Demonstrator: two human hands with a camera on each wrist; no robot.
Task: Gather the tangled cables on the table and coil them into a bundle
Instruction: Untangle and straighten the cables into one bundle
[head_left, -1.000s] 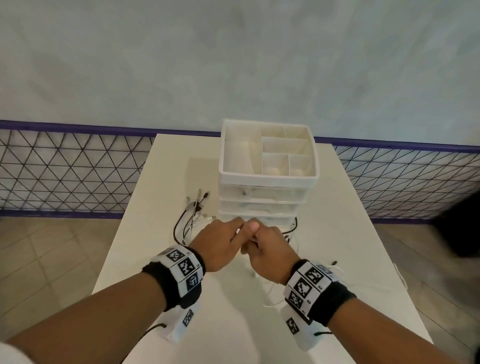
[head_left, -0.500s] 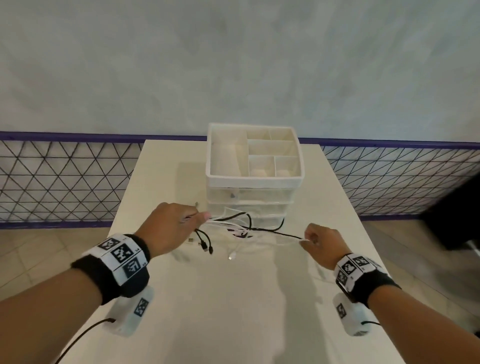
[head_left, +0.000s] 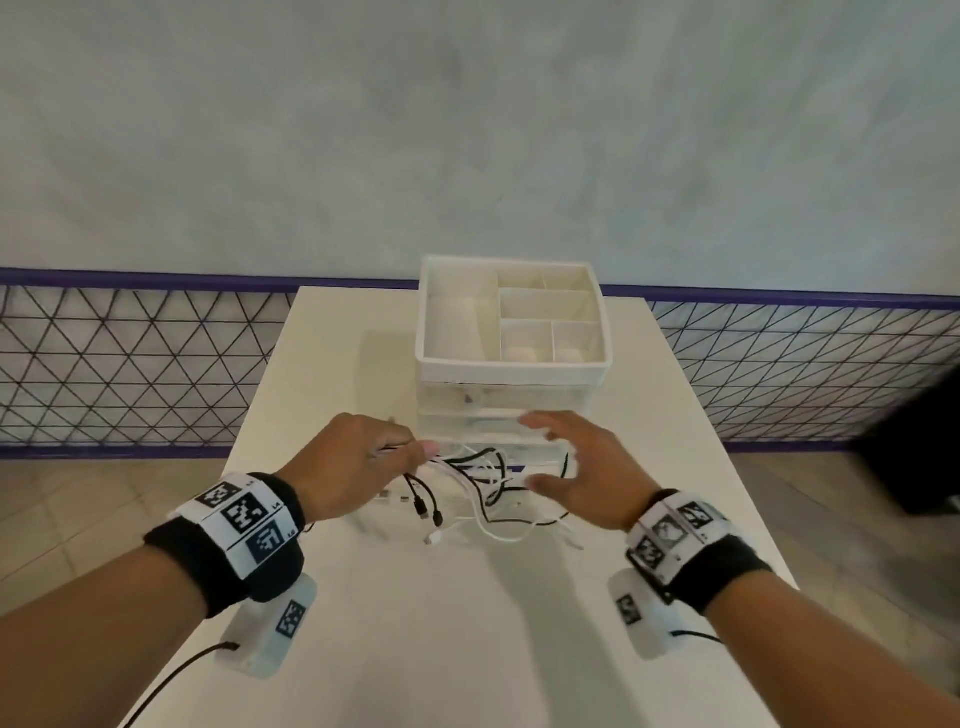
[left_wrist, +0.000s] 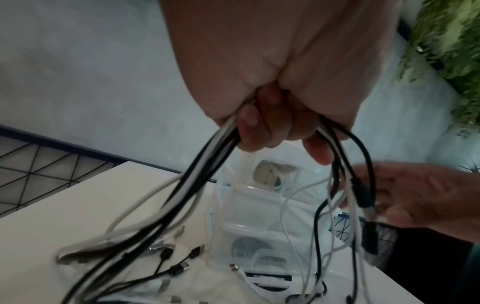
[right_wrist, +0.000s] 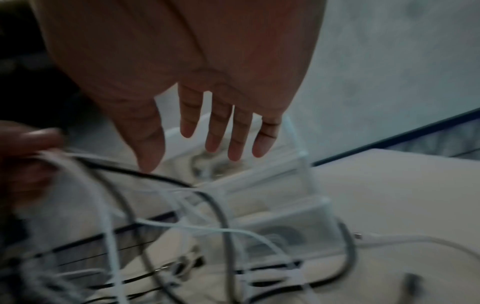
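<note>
Gripping a gathered bunch of black and white cables (left_wrist: 207, 164), the left hand (head_left: 353, 462) has its fingers curled tight round them just above the counter (head_left: 467, 649); this grip holds only one part of each lead. From it the strands sag in loose loops, their plugs lying on the counter in front of the drawer organiser (head_left: 511, 353). To the right, the right hand (head_left: 582, 473) hovers beside the loops with fingers spread and straight, holding nothing. By this showing the gathering is largely done, but no coil is formed: the trailing ends have yet to be wound into a bundle.
</note>
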